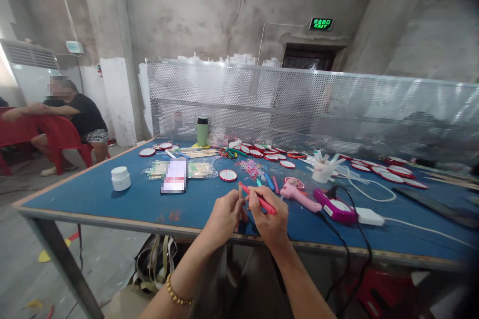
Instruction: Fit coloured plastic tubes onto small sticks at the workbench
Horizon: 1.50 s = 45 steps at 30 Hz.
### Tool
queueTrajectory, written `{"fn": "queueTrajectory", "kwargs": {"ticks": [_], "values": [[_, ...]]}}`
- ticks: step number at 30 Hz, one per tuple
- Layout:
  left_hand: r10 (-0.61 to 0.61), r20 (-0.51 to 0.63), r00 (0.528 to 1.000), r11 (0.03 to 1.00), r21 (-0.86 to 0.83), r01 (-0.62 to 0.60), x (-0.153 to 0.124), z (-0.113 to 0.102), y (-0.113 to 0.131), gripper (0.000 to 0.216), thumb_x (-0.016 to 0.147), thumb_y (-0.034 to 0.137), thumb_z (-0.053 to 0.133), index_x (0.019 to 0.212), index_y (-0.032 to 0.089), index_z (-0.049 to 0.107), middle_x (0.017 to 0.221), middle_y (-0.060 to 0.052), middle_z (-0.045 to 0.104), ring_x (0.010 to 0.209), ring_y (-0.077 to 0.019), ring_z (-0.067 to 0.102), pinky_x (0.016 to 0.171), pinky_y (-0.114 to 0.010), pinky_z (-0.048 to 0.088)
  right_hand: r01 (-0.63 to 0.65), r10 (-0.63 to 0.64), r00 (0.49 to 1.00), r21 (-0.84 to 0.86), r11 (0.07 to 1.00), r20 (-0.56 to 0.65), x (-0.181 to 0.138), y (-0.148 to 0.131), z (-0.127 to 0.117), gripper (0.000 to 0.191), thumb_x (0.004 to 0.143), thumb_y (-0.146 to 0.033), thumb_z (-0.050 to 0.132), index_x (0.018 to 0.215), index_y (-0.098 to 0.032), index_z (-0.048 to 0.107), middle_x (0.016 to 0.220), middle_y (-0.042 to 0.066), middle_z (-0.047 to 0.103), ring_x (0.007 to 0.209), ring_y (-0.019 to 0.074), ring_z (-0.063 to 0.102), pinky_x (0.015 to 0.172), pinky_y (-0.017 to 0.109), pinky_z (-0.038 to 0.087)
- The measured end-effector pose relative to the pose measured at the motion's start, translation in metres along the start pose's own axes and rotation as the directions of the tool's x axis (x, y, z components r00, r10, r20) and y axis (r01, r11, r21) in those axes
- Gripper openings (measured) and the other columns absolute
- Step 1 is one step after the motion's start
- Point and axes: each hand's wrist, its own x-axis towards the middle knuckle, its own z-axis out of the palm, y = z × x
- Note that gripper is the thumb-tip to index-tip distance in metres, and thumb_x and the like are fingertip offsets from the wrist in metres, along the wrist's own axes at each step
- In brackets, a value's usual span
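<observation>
My left hand [225, 213] is closed near the table's front edge, pinching a narrow tan wooden stick [240, 191] upright. In my right hand [272, 217] lies a red marker pen [268, 206], its tip against or very close to the stick; contact is too small to make out. Just beyond the hands are a teal marker [259, 184], a blue marker [268, 180] and a dark pink one [276, 184]. A round red-rimmed disc [228, 175] lies ahead of my left hand. Right of my right hand rests a pink glue gun [301, 197].
A purple power strip [335, 208] with cables and a white adapter [369, 217] sits at right, near a white cup [322, 173] of sticks. Leftward are a phone [175, 175], packaged sticks [202, 170] and a white jar [120, 179]. A green bottle [202, 132] stands behind.
</observation>
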Motion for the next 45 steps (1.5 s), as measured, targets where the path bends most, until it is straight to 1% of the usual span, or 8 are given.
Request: {"fn": "queueTrajectory", "kwargs": {"ticks": [4,8,14,22,28,33,38,45], "values": [[0.013,-0.013,1.000,1.000,0.014,-0.013,0.0000,-0.0002,0.0015,0.028,0.097,0.036,0.041,0.075,0.020,0.048,0.053,0.004,0.055,0.040,-0.0096,0.043,0.049,-0.022,0.036,-0.007,0.007,1.000,-0.020,1.000,0.002,0.0000,0.0008,0.0000,0.019,0.096,-0.022,0.052,0.085,-0.021,0.068,0.070,0.000,0.070,0.059,0.0130,0.068,0.056,0.023,0.054],[-0.003,-0.003,1.000,1.000,-0.001,0.003,-0.0004,-0.0005,0.0032,0.029,0.097,0.037,0.041,0.075,0.020,0.048,0.053,0.004,0.054,0.039,-0.0094,0.043,0.047,-0.022,0.034,-0.010,0.009,1.000,-0.039,0.999,-0.011,-0.0011,0.0025,-0.0001,0.019,0.096,-0.022,0.052,0.084,-0.021,0.067,0.069,0.000,0.069,0.056,0.0128,0.066,0.055,0.023,0.053],[-0.011,0.003,1.000,1.000,-0.024,0.011,-0.0006,0.0001,0.0019,0.030,0.097,0.040,0.042,0.075,0.020,0.048,0.056,0.003,0.057,0.038,-0.0084,0.042,0.046,-0.021,0.033,-0.004,0.004,1.000,-0.043,0.999,-0.004,-0.0018,0.0041,0.0001,0.019,0.096,-0.021,0.051,0.085,-0.021,0.067,0.069,0.000,0.069,0.057,0.0128,0.066,0.055,0.023,0.053],[-0.026,0.000,1.000,1.000,-0.010,0.026,-0.0008,-0.0004,0.0026,0.029,0.096,0.040,0.043,0.076,0.020,0.049,0.057,0.003,0.058,0.040,-0.0095,0.044,0.046,-0.022,0.034,-0.009,0.009,1.000,-0.040,0.999,-0.016,-0.0025,0.0055,0.0001,0.019,0.096,-0.021,0.052,0.084,-0.021,0.067,0.070,0.000,0.070,0.057,0.0128,0.067,0.056,0.023,0.052],[-0.015,0.004,1.000,1.000,-0.013,0.016,-0.0005,-0.0002,0.0002,0.030,0.097,0.040,0.042,0.077,0.020,0.049,0.054,0.004,0.055,0.038,-0.0091,0.043,0.045,-0.021,0.034,-0.028,0.027,0.999,-0.049,0.998,-0.025,-0.0032,0.0058,0.0002,0.018,0.096,-0.022,0.053,0.085,-0.021,0.067,0.070,0.000,0.070,0.057,0.0130,0.067,0.055,0.023,0.053],[-0.019,0.004,1.000,1.000,-0.016,0.019,-0.0005,-0.0002,0.0007,0.030,0.097,0.041,0.041,0.077,0.020,0.049,0.057,0.003,0.059,0.038,-0.0088,0.043,0.044,-0.022,0.033,-0.025,0.024,0.999,-0.050,0.998,-0.023,-0.0032,0.0059,0.0004,0.020,0.097,-0.024,0.052,0.084,-0.021,0.067,0.069,0.000,0.070,0.057,0.0132,0.067,0.054,0.023,0.054],[-0.020,0.002,1.000,1.000,-0.015,0.020,0.0001,0.0002,-0.0014,0.029,0.096,0.040,0.041,0.076,0.020,0.049,0.060,0.002,0.061,0.039,-0.0090,0.044,0.045,-0.021,0.034,-0.034,0.033,0.999,-0.038,0.999,-0.022,-0.0029,0.0054,0.0005,0.019,0.097,-0.025,0.052,0.085,-0.021,0.067,0.070,0.000,0.071,0.059,0.0136,0.068,0.055,0.023,0.054],[-0.008,0.002,1.000,1.000,-0.009,0.008,-0.0003,-0.0001,-0.0005,0.029,0.096,0.039,0.041,0.077,0.020,0.049,0.059,0.002,0.060,0.039,-0.0092,0.044,0.047,-0.022,0.035,-0.021,0.020,1.000,-0.041,0.999,-0.016,-0.0031,0.0050,0.0003,0.019,0.097,-0.023,0.052,0.085,-0.021,0.066,0.069,0.000,0.070,0.057,0.0131,0.066,0.055,0.023,0.053]]}}
